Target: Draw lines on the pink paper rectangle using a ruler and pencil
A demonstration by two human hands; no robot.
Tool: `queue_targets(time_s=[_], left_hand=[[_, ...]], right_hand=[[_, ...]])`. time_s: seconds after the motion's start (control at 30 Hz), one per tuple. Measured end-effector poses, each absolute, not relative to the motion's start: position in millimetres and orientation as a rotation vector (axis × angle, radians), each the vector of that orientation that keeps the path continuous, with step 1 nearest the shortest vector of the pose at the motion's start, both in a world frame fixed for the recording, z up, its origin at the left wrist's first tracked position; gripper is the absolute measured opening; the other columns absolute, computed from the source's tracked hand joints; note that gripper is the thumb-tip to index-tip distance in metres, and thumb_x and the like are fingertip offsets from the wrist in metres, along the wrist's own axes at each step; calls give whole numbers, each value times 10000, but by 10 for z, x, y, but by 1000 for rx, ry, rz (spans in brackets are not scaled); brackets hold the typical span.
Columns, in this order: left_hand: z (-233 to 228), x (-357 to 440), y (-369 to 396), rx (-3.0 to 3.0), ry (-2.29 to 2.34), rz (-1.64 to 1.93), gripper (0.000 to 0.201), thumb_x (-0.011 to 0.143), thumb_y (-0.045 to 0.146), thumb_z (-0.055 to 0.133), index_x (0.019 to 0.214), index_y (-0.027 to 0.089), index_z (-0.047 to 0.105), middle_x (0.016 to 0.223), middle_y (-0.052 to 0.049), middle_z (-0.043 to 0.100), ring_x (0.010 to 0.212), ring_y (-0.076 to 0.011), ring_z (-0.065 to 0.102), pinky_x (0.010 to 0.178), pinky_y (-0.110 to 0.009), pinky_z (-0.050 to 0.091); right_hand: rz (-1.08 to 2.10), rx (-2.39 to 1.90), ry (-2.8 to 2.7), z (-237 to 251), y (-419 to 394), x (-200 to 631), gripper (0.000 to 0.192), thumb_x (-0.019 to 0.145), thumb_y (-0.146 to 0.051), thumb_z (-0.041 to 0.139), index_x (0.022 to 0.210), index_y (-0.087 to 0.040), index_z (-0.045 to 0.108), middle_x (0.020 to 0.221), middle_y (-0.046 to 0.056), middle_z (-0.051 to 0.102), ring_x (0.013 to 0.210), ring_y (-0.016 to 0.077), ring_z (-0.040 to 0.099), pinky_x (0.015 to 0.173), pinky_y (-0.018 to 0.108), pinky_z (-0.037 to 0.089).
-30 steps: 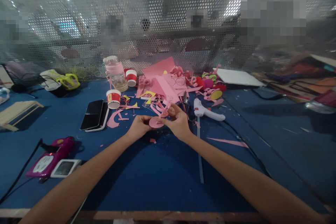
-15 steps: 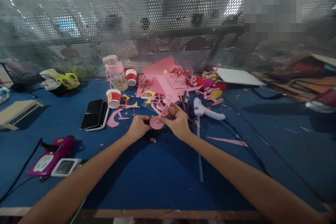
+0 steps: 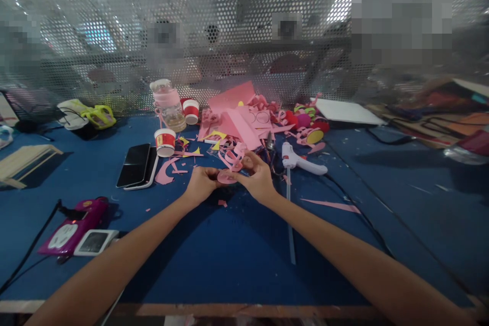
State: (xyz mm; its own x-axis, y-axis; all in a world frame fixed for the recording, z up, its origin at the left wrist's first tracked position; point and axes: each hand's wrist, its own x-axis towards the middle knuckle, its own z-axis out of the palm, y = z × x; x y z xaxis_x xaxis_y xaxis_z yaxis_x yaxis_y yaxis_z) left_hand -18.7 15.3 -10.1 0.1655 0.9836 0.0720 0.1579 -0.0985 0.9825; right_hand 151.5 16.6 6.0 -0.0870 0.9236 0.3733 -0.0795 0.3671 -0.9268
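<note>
Between my two hands is a pink paper craft piece (image 3: 226, 177) with a round flat disc and curled strips rising from it. My left hand (image 3: 201, 185) pinches the disc's left edge between thumb and fingers. On the other side my right hand (image 3: 258, 178) is closed on the disc's right edge, its fingers beside the curled strips. The fingertips partly hide where they grip. Just beyond lies a heap of pink paper (image 3: 244, 125) with yellow scraps. A white hot glue gun (image 3: 303, 160) with a long glue stick rests to the right of my right hand.
Left of my hands are a black phone (image 3: 134, 165), a paper cup (image 3: 165, 143) and a pink-banded bottle (image 3: 168, 106). A purple power bank (image 3: 74, 226) lies front left. Behind the blue table (image 3: 229, 265) stands a perforated metal screen (image 3: 237, 20). The glue gun's cord runs right.
The pink disc has tilted flatter and risen slightly, now seen more edge-on. Both hands keep their hold and have barely shifted.
</note>
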Motion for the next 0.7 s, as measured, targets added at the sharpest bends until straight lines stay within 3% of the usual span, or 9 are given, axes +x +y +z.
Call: queue_targets(time_s=[0.23,0.7], left_hand=[[-82,-171,212,1386,1065,1019,527,396,234,918,873,131,719,829,-45,766,782,-235,729,768,-347,581],[-71,-144,193,1302,1006,1077,537,380,243,932,845,138,686,810,-39,767,757,-216,735,755,-320,581]], right_hand=[[1069,-870,-1281,40,185,1532,595,529,-389,886,1016,-215,591,775,-15,629,790,193,672,805,349,572],[1072,-859,-1335,72,158,1506,601,530,-415,888,1018,-197,613,769,-8,622,898,219,680,871,366,572]])
